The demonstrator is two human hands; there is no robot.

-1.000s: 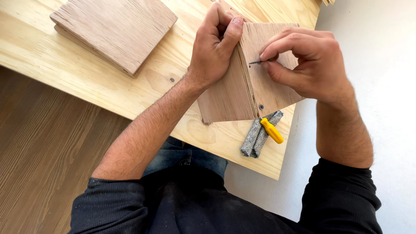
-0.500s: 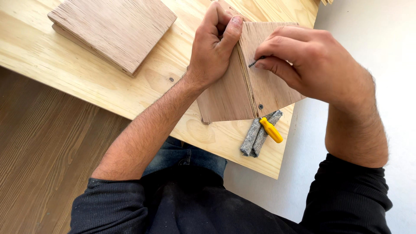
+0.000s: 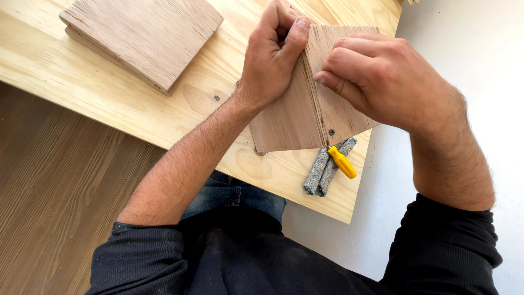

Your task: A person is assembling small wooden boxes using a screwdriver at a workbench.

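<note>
My left hand (image 3: 273, 60) grips the top of two brown wooden boards joined in a V. Its thumb presses on the ridge where the left board (image 3: 284, 123) meets the right board (image 3: 346, 114). My right hand (image 3: 382, 76) is over the right board with thumb and forefinger pinched together against the wood beside the joint. The thin dark nail it pinched a moment ago is hidden under the fingers. A dark screw head (image 3: 331, 132) shows near the right board's lower corner.
A yellow-handled tool (image 3: 342, 162) lies on a folded grey cloth (image 3: 321, 173) near the edge of the pale plywood bench (image 3: 109, 104). Stacked wooden boards (image 3: 142, 35) lie at the back left. Wood flooring (image 3: 49, 191) is on the left and a white surface (image 3: 464, 33) on the right.
My right hand has moved up and left toward the joint, and its fingers now cover the thin nail. The left hand and the boards have stayed put.
</note>
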